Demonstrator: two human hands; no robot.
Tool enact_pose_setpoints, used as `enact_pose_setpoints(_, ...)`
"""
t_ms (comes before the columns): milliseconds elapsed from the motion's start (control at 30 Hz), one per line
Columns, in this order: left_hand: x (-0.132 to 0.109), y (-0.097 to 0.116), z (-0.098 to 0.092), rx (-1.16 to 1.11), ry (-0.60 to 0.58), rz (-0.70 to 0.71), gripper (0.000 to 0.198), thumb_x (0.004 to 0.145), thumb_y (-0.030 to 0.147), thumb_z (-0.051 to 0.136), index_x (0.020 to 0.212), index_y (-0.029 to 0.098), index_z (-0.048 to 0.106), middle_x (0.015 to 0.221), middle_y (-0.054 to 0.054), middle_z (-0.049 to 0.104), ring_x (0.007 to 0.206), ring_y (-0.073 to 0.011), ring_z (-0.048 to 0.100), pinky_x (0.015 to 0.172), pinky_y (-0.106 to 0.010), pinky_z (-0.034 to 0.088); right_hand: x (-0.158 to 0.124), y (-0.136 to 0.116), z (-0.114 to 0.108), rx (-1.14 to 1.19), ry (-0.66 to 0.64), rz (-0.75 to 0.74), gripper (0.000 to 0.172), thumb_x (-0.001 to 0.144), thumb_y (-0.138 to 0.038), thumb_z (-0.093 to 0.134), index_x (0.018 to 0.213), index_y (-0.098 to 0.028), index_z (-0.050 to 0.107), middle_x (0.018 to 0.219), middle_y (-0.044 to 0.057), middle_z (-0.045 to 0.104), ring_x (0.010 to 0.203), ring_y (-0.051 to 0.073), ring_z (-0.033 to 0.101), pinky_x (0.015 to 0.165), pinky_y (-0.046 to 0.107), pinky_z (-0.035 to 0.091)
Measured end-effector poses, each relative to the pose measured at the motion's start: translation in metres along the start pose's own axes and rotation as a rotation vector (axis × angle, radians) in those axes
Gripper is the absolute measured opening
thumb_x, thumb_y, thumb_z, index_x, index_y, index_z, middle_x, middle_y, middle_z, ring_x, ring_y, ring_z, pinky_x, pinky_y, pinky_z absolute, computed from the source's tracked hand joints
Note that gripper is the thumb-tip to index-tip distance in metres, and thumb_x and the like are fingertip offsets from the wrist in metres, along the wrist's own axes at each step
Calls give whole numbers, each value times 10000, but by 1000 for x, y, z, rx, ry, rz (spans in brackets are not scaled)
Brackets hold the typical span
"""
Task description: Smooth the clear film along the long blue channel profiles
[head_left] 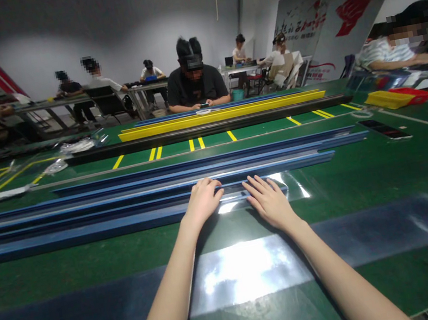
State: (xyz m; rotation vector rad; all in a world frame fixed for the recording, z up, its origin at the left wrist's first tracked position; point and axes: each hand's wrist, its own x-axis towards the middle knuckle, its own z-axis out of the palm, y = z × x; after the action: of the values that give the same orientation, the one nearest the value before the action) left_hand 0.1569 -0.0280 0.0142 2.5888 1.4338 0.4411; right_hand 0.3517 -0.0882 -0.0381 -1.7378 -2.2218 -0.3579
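Several long blue channel strips [86,231] lie side by side across the green table. My left hand [203,200] rests over the nearest strip, its fingers bent across the far edge and its thumb toward the right. A piece of clear plastic film [296,185] lies along that strip's right end and reflects the light. My right hand [270,201] is on the film and the strip's end, palm down, fingers spread. Closer to me, a wide transparent plastic sheet [254,271] lies flat beneath my forearms, with a bright glare in its middle.
Beyond the blue strips lie a black strip [232,122] and yellow strips [223,116]. A phone [384,129] is at the right, near a yellow tray [388,99] and a red tray [413,95]. Across the table sits a person in a black shirt [197,88]; others sit farther back.
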Motion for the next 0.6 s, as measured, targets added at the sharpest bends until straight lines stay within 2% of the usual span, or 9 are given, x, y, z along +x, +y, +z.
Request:
enact_pose_setpoints(300, -1, 9, 6, 7, -53, 34, 374, 851, 362, 417, 1148, 169, 536, 1240, -82, 503, 1159, -214, 422, 976, -340, 321, -4, 26, 1, -32, 31, 41, 450, 905, -384, 255, 1286, -215, 424, 1355, 43, 392, 1257, 210, 320, 996, 405, 253)
enact_pose_setpoints(600, 0, 18, 26, 22, -97, 68, 529, 860, 483, 342, 1293, 183, 393, 1382, -65, 355, 1293, -229, 256, 1056, -409, 200, -2, 19, 5, -18, 33, -32, 459, 900, -393, 273, 1290, -199, 417, 1357, 53, 388, 1262, 220, 310, 1001, 412, 242)
